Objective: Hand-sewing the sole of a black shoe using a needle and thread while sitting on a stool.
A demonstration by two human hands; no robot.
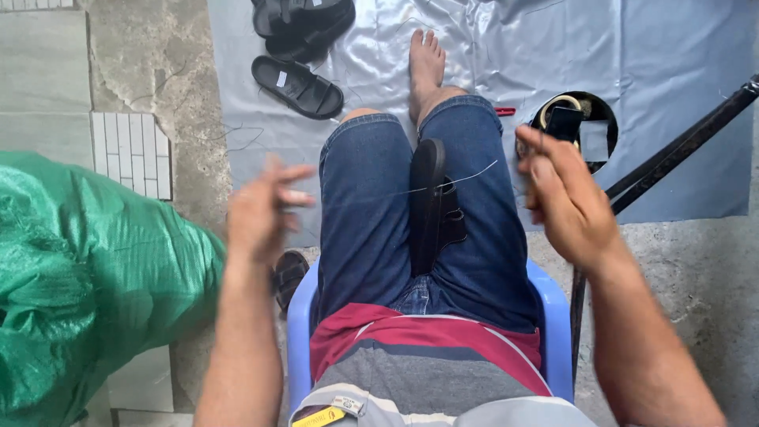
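Observation:
A black sandal [431, 202] stands on edge, clamped between my knees in blue jeans. A thin pale thread [466, 178] runs out of it to both sides. My left hand [261, 209] is raised to the left of my thigh, blurred, its fingers pinched together around the thread end. My right hand [565, 198] is up at the right of my knee, fingers curled on the other thread end. Both hands are well apart from the sandal.
I sit on a blue plastic chair [553, 316]. A green woven sack [87, 277] fills the left. Black sandals [296, 83] lie on a grey sheet [664, 55] ahead. A round black container [581, 126] with tools and a dark metal bar [680, 146] are at right.

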